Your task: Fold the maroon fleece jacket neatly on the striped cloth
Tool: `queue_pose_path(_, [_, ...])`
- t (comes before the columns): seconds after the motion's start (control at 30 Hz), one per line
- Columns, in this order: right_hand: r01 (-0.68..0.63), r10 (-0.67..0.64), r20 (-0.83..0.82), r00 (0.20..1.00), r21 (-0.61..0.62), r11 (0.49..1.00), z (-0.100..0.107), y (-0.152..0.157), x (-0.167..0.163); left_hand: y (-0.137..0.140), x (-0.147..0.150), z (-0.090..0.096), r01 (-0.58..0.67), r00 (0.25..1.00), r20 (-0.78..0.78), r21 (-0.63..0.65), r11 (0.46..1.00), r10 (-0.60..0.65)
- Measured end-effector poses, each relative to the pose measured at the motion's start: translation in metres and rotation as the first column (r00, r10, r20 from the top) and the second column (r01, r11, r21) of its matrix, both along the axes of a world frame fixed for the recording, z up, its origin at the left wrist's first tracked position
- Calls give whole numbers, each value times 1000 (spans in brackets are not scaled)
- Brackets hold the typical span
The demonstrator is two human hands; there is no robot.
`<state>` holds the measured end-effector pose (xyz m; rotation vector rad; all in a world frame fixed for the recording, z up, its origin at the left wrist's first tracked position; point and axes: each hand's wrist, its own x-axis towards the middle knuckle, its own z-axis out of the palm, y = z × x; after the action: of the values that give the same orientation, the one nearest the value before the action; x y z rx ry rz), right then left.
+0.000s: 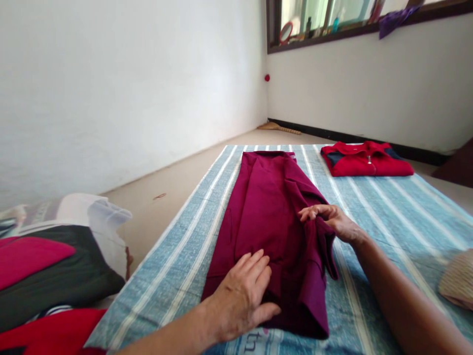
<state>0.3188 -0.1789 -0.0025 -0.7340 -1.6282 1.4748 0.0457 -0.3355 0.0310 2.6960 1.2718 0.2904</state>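
Note:
A maroon garment [264, 207], with a pocket seam on its left side, lies lengthwise on the blue striped cloth [192, 246]. My left hand [246, 291] rests flat on its near part, fingers stretched out and thumb apart. On the right edge, my right hand [332, 222] pinches a gathered fold of the same fabric between thumb and fingers. That fold stands raised and bunched below the hand. The near right corner of the garment is turned over.
A folded red and navy zip jacket [365, 160] lies at the far right of the cloth. Heaped clothes [55, 266] are at the left. A beige knitted item [458, 278] sits at the right edge. White walls and a window [332, 19] stand behind.

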Motion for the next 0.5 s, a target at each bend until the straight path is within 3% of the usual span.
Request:
queue_pose_path(0.17, [-19,19,16,1000,19,1000,-2,0,-2,18,5,13,-148,974,172,3,989,146])
queue_pose_path(0.23, [-20,19,21,1000,32,999,-2,0,-4,24,11,16,-167,983,72,-64,984,171])
queue_pose_path(0.33, [-14,10,57,998,60,998,-1,0,-7,24,18,14,-135,986,-127,-260,956,105])
queue_pose_path(0.5, [-87,37,262,964,182,979,6,1,-20,21,16,6,-151,978,-191,-374,915,84])
